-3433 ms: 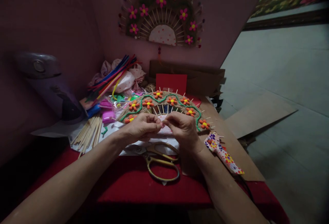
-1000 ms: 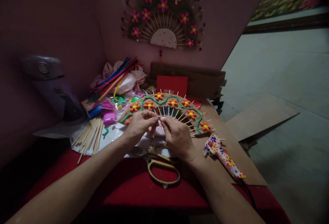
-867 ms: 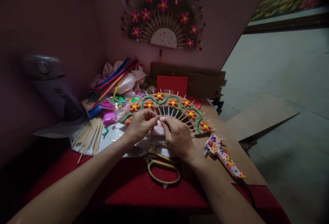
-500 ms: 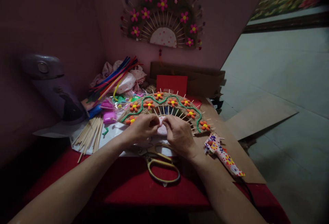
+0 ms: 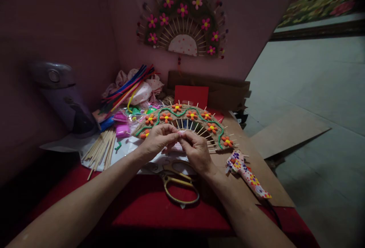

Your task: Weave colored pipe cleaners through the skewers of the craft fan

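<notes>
My left hand [image 5: 159,140] and my right hand [image 5: 197,151] meet fingertip to fingertip, each in a pinch. Whatever sits between the fingers is too small and dim to name. Just behind and beneath them lies a half-round fan [image 5: 199,112] wrapped in twine, with orange flowers, a wavy green line and thin sticks. Its pale pink centre is mostly covered by my hands. Scissors [image 5: 180,182] with gold handles rest nearer to me, below my wrists.
Wooden sticks [image 5: 99,147] and a purple bottle [image 5: 67,100] stand left. Behind are colourful pipe-cleaner-like strands [image 5: 134,84], pink tubs [image 5: 122,130] and a red card [image 5: 191,96]. A flower-patterned glue gun [image 5: 248,174] lies right on cardboard [image 5: 273,195]. A similar fan [image 5: 182,20] hangs on the wall.
My hands have come closer, so the fingertips now touch. The left fingers have turned and straightened somewhat. The whole view has shifted slightly.
</notes>
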Action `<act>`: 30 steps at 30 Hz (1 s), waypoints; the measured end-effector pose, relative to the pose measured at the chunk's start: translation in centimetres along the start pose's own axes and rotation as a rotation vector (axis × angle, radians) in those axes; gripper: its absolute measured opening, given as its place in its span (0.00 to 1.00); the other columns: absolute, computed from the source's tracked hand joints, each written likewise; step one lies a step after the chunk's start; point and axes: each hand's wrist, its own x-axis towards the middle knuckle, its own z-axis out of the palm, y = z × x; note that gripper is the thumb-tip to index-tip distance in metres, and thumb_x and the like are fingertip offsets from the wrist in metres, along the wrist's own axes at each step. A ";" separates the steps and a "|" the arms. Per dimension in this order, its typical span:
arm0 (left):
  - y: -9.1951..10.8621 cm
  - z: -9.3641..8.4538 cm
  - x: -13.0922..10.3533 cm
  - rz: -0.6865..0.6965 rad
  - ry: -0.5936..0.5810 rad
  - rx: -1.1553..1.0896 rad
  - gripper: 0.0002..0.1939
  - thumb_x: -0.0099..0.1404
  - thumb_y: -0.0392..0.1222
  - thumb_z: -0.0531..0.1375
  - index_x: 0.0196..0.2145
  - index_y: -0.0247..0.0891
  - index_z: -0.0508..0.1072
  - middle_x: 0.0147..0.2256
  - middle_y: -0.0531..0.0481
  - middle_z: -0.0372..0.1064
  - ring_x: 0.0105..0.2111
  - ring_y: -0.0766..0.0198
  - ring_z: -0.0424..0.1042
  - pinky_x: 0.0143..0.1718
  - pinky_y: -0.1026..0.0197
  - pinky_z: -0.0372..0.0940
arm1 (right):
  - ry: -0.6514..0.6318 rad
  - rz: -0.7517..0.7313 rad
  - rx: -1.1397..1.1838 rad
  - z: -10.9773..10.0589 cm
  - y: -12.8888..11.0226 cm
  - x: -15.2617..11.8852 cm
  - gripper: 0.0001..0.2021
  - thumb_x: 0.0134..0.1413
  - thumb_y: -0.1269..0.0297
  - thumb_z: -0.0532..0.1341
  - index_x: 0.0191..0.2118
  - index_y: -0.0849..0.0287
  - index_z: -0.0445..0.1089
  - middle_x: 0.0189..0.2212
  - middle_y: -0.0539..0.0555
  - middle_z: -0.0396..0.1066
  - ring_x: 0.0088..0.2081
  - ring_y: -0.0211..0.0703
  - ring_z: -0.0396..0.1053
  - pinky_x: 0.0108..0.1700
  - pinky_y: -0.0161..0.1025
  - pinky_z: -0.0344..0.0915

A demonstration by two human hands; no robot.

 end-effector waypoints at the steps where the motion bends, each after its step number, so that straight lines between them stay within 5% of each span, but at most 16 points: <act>1: 0.0 0.0 0.0 0.009 0.011 0.034 0.13 0.55 0.48 0.62 0.27 0.35 0.66 0.15 0.58 0.60 0.12 0.74 0.57 0.11 0.71 0.51 | -0.004 -0.013 -0.016 0.0 0.0 0.0 0.09 0.57 0.66 0.53 0.33 0.58 0.70 0.30 0.51 0.70 0.32 0.39 0.66 0.36 0.35 0.62; 9: -0.3 -0.5 0.1 0.079 -0.026 0.062 0.15 0.55 0.46 0.62 0.37 0.34 0.69 0.26 0.54 0.65 0.17 0.74 0.60 0.15 0.70 0.55 | -0.036 -0.041 -0.184 -0.2 -0.4 -0.1 0.09 0.58 0.68 0.52 0.30 0.57 0.67 0.28 0.51 0.70 0.31 0.39 0.66 0.36 0.35 0.60; 23: 0.1 -0.1 0.3 0.054 0.108 0.036 0.11 0.47 0.41 0.67 0.27 0.31 0.72 0.21 0.54 0.67 0.17 0.74 0.62 0.17 0.70 0.57 | 0.001 -0.036 -0.290 -0.4 -0.4 -0.1 0.08 0.58 0.66 0.52 0.31 0.57 0.67 0.29 0.52 0.71 0.32 0.41 0.67 0.34 0.35 0.60; 30: 0.4 -0.2 0.3 -0.045 0.048 0.030 0.13 0.48 0.42 0.66 0.29 0.30 0.73 0.18 0.50 0.70 0.15 0.66 0.68 0.16 0.64 0.65 | -0.038 -0.090 -0.415 -0.6 -0.2 -0.1 0.08 0.59 0.67 0.51 0.35 0.58 0.66 0.32 0.55 0.71 0.36 0.43 0.68 0.39 0.37 0.61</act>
